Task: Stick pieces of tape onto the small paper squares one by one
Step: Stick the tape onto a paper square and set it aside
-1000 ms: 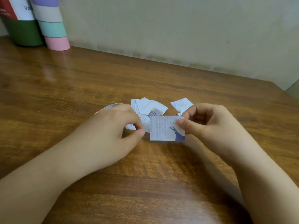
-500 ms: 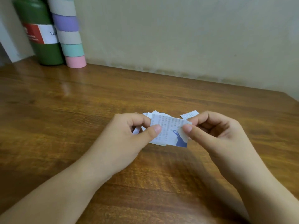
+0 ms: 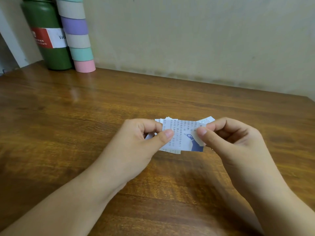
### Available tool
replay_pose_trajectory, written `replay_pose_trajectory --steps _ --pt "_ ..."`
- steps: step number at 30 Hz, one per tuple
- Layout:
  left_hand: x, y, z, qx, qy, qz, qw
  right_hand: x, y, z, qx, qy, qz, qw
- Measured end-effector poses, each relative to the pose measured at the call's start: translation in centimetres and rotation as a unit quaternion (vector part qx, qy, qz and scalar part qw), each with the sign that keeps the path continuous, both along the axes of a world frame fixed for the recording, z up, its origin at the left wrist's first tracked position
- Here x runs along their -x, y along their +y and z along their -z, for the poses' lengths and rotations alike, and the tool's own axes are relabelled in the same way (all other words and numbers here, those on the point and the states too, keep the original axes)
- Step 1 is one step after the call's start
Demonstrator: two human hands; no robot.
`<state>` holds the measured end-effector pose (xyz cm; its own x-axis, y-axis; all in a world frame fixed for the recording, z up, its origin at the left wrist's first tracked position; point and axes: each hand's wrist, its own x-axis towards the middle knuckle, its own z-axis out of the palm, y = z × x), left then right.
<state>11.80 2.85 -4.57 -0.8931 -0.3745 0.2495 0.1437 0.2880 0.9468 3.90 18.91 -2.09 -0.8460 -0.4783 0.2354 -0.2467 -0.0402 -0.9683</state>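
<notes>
The person is holding a small printed paper square [image 3: 183, 137] up between both hands, just above the wooden table [image 3: 85, 116]. The left hand [image 3: 136, 143] is pinching the square's left edge, its thumb lying on the printed face and its curled fingers tucked behind. The right hand [image 3: 228, 138] is pinching the right edge in the same way, thumb in front and bent index finger at the top corner. Under that right thumb a translucent strip of tape [image 3: 197, 137] is lying down the square's right side, over part of a blue bird drawing. Behind and below the held square, more paper squares [image 3: 207, 120] are lying on the table in a loose pile, mostly hidden by the hands. At the far left corner, against the wall, a green bottle [image 3: 49, 40] with a red and white label is standing upright, and a pastel-banded tube [image 3: 76, 34] is standing just beside it on its right
</notes>
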Motion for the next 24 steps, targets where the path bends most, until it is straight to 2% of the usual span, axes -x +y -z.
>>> replay_pose_trajectory --steps 24 --pt "0.30 -0.19 0.15 0.004 0.004 -0.006 1.000 -0.03 -0.11 0.12 0.015 0.011 0.018 1.000"
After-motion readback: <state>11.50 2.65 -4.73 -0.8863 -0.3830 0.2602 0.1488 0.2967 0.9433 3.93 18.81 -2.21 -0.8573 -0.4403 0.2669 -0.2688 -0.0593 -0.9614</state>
